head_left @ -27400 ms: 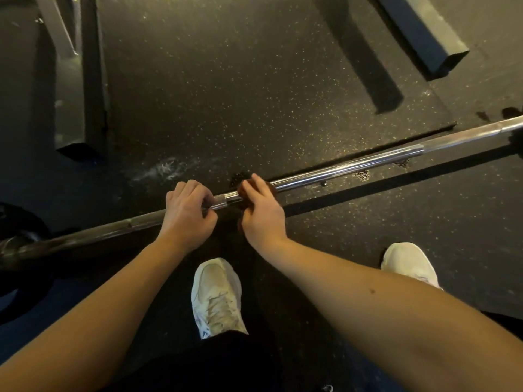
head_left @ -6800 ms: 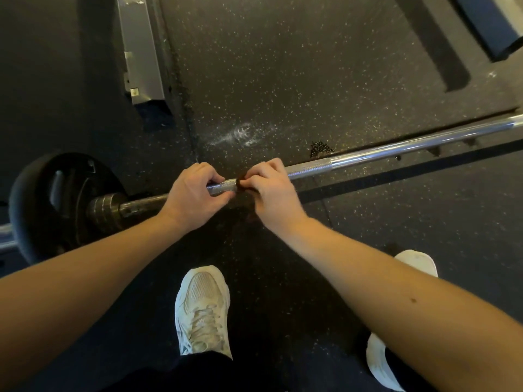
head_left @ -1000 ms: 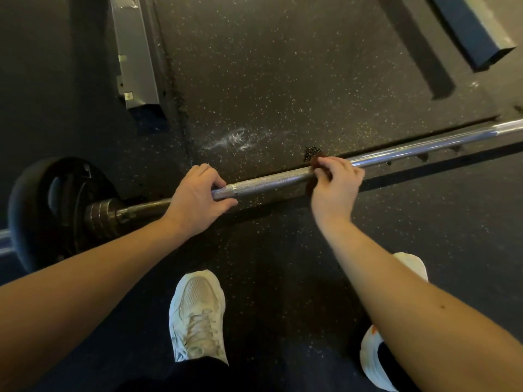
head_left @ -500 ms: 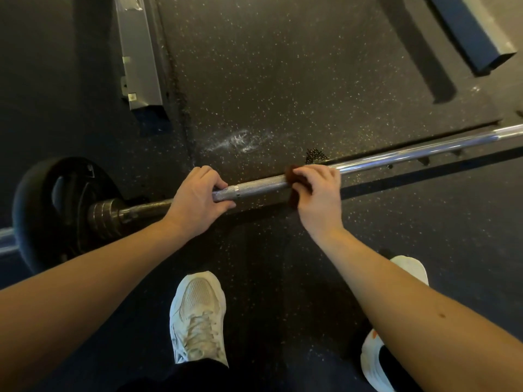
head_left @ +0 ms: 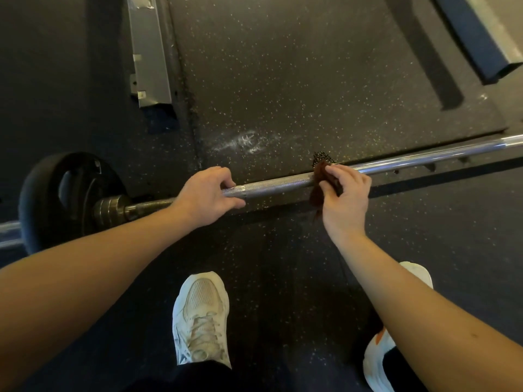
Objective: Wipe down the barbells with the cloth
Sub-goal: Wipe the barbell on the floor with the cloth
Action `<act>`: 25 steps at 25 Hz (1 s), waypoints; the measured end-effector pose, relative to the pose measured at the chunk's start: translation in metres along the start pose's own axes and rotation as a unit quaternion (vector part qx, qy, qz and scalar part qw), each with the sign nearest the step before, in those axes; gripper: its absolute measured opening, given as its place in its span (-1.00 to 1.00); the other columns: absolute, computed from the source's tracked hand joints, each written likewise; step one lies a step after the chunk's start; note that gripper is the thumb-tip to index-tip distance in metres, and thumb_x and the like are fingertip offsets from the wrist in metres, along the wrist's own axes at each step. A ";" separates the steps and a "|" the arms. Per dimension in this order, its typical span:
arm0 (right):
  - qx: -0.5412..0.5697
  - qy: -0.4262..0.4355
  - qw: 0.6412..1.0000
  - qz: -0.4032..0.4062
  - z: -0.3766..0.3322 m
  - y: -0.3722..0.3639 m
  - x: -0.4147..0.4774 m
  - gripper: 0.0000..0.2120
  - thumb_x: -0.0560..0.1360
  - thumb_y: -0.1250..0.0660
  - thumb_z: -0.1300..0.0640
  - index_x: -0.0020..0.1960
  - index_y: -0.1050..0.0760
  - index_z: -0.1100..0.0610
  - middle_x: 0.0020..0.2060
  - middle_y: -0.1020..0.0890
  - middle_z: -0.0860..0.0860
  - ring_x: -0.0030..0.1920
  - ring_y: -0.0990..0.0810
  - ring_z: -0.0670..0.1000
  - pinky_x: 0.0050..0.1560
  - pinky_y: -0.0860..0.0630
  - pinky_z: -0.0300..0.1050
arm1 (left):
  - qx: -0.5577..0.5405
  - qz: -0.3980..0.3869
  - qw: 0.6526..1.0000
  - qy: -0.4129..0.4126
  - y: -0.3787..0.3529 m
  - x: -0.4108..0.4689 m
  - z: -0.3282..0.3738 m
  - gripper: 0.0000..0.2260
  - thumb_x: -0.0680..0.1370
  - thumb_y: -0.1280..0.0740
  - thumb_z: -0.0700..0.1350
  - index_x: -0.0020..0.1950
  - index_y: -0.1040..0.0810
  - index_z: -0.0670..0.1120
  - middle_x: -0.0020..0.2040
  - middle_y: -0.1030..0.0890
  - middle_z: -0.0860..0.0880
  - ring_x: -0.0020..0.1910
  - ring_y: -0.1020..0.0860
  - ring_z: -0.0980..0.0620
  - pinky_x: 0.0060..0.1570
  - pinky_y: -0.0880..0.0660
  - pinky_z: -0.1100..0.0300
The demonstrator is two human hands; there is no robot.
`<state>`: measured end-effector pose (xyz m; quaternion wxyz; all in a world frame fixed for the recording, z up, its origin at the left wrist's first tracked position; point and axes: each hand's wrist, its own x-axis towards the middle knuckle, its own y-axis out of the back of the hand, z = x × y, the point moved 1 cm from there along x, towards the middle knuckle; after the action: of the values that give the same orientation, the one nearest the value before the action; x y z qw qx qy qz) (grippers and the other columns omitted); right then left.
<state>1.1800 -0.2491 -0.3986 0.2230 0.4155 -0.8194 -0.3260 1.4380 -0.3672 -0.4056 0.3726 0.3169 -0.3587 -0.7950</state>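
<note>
Barbell [head_left: 277, 186]: lies across the head view on the dark rubber floor [head_left: 283, 278], running from lower left to upper right; the stretch between the two hands is knurled, and the shaft beyond the right hand is smooth and shiny.
Weight plate [head_left: 56, 193]: black, loaded upright on the barbell's left end, with a brass-coloured collar [head_left: 113, 210] just inside it.
Left hand [head_left: 205, 195]: clamped on the barbell near the collar, fingers curled over the top of the shaft and thumb along its near side.
Right hand [head_left: 346, 198]: clamped on the cloth, well apart from the left hand along the shaft, thumb and curled fingers pinching the fabric against the bar.
Cloth [head_left: 318, 190]: reddish-brown, bunched, wrapped over the shaft at the end of the knurled stretch; a tail of it hangs below the bar toward the floor.
Mat [head_left: 311, 80]: speckled slab beyond the barbell, its near edge running just behind the shaft, with a white chalky smear [head_left: 243, 141] on it.
Dark spot [head_left: 322, 159]: small, bristly-looking, right behind the cloth at the mat edge; what it is cannot be told.
Metal rail [head_left: 148, 52]: grey, lying along the mat's left edge.
Blue beam [head_left: 475, 38]: angled in the upper right corner.
Shoes: the left shoe [head_left: 202, 315] is white and points toward the bar between the forearms; the right shoe [head_left: 379, 360] is partly hidden under the right forearm.
</note>
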 end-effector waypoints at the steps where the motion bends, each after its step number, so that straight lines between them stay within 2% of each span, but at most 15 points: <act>1: -0.003 -0.003 1.000 0.002 -0.002 -0.004 0.000 -0.67 0.59 -0.38 0.21 0.34 -0.56 0.07 0.26 -0.56 -0.09 0.33 -0.38 -0.07 0.38 -0.41 -0.10 | -0.032 -0.047 0.998 0.024 0.006 0.006 -0.002 -0.71 0.40 -0.58 0.16 -0.09 -0.53 0.09 -0.08 -0.57 0.12 -0.09 -0.55 0.13 -0.09 -0.50 0.14; 3: -0.003 -0.004 1.000 0.008 -0.019 -0.024 -0.007 -0.68 0.59 -0.36 0.21 0.34 -0.57 0.07 0.24 -0.57 -0.09 0.31 -0.38 -0.08 0.36 -0.40 -0.11 | -0.083 -0.142 0.985 0.058 0.018 0.018 -0.005 -0.71 0.39 -0.58 0.17 -0.06 -0.60 0.07 -0.06 -0.63 0.07 -0.06 -0.60 0.09 -0.07 -0.54 0.09; 5: 0.018 0.033 0.999 -0.015 -0.046 -0.053 -0.024 -0.70 0.58 -0.36 0.24 0.30 -0.59 0.08 0.18 -0.60 -0.08 0.26 -0.37 -0.07 0.31 -0.38 -0.20 | -0.093 -0.195 0.973 0.075 0.024 0.025 -0.005 -0.71 0.42 -0.57 0.15 -0.03 -0.62 0.02 -0.04 -0.64 0.03 -0.04 -0.61 0.04 -0.02 -0.55 0.04; 8: 0.012 0.139 0.987 -0.082 -0.071 -0.076 -0.041 -0.72 0.56 -0.36 0.25 0.26 -0.63 0.14 0.16 -0.65 -0.02 0.22 -0.40 -0.02 0.25 -0.28 -0.38 | -0.106 -0.192 0.972 0.091 0.022 0.027 -0.004 -0.72 0.42 -0.57 0.12 -0.03 -0.62 -0.01 -0.07 -0.65 -0.01 -0.07 -0.62 0.00 -0.07 -0.53 0.04; 10: -0.008 0.197 0.974 -0.114 -0.059 -0.061 -0.022 -0.72 0.56 -0.34 0.23 0.25 -0.63 0.15 0.16 -0.66 0.00 0.21 -0.43 0.01 0.28 -0.33 -0.29 | -0.105 -0.176 0.975 0.086 0.019 0.023 -0.002 -0.71 0.42 -0.58 0.12 -0.02 -0.61 0.00 -0.07 -0.65 0.00 -0.08 -0.62 0.02 -0.09 -0.54 0.07; 12: -0.033 0.170 0.978 -0.116 -0.032 -0.035 -0.003 -0.72 0.57 -0.35 0.24 0.27 -0.62 0.13 0.18 -0.64 -0.02 0.24 -0.44 0.00 0.34 -0.41 -0.08 | -0.088 -0.160 0.981 0.070 0.018 0.021 -0.002 -0.70 0.42 -0.57 0.14 -0.01 -0.60 0.02 -0.05 -0.64 0.02 -0.07 -0.62 0.05 -0.06 -0.58 0.07; 14: -0.048 0.089 0.993 -0.067 -0.004 -0.005 0.012 -0.72 0.58 -0.36 0.27 0.27 -0.61 0.11 0.17 -0.63 -0.04 0.25 -0.44 0.00 0.37 -0.43 0.06 | -0.064 -0.147 0.986 0.054 0.015 0.020 0.000 -0.68 0.42 -0.56 0.18 0.01 -0.58 0.05 -0.05 -0.63 0.05 -0.07 -0.61 0.08 -0.06 -0.59 0.08; 16: -0.047 0.010 0.999 -0.010 0.004 0.005 0.014 -0.72 0.59 -0.35 0.26 0.28 -0.59 0.10 0.17 -0.61 -0.06 0.26 -0.44 -0.03 0.35 -0.44 -0.01 | -0.035 -0.138 0.989 0.050 0.014 0.019 0.000 -0.69 0.42 -0.54 0.19 0.02 -0.56 0.08 -0.05 -0.62 0.07 -0.08 -0.60 0.11 -0.08 -0.58 0.11; 18: -0.030 -0.044 0.998 0.016 -0.015 -0.013 0.003 -0.72 0.60 -0.34 0.23 0.30 -0.58 0.07 0.18 -0.60 -0.07 0.25 -0.41 -0.09 0.27 -0.37 -0.24 | -0.012 -0.144 0.988 0.050 0.015 0.019 0.003 -0.68 0.44 -0.53 0.20 0.06 -0.55 0.09 -0.03 -0.61 0.09 -0.07 -0.59 0.13 -0.05 -0.59 0.11; 19: -0.012 -0.044 0.999 0.012 -0.030 -0.027 -0.007 -0.72 0.60 -0.33 0.22 0.29 -0.58 0.06 0.17 -0.61 -0.07 0.23 -0.39 -0.10 0.21 -0.32 -0.31 | -0.005 -0.146 0.988 0.052 0.015 0.017 0.005 -0.67 0.45 -0.53 0.19 0.09 -0.55 0.09 -0.02 -0.60 0.10 -0.06 -0.58 0.13 -0.02 -0.59 0.11; 21: 0.015 0.012 0.999 -0.030 -0.061 -0.055 -0.032 -0.74 0.59 -0.34 0.24 0.26 -0.59 0.08 0.16 -0.62 -0.06 0.22 -0.39 -0.09 0.19 -0.31 -0.34 | -0.004 -0.134 0.989 0.063 0.018 0.011 0.007 -0.64 0.46 -0.53 0.16 0.17 -0.54 0.09 0.03 -0.58 0.11 -0.01 -0.57 0.14 0.05 -0.59 0.10; 23: 0.022 0.058 0.993 -0.100 -0.082 -0.066 -0.046 -0.72 0.59 -0.36 0.24 0.28 -0.60 0.08 0.18 -0.63 -0.06 0.25 -0.42 -0.06 0.30 -0.39 -0.20 | 0.008 -0.119 0.991 0.063 0.026 -0.001 0.008 -0.61 0.47 -0.52 0.15 0.23 -0.54 0.09 0.10 -0.54 0.11 0.04 -0.54 0.14 0.11 -0.56 0.11; 25: 0.057 0.030 0.984 -0.169 -0.098 -0.059 -0.040 -0.70 0.59 -0.38 0.21 0.31 -0.59 0.05 0.18 -0.62 -0.09 0.27 -0.47 -0.06 0.38 -0.42 -0.07 | 0.025 -0.117 0.991 0.053 0.043 -0.016 0.010 -0.57 0.50 -0.50 0.13 0.31 -0.53 0.07 0.16 -0.52 0.09 0.12 -0.52 0.12 0.17 -0.52 0.11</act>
<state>1.2960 -0.2759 -0.3773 0.1656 0.5694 -0.7476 -0.2990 1.4546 -0.3705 -0.3619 0.2874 0.4077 -0.3185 -0.8061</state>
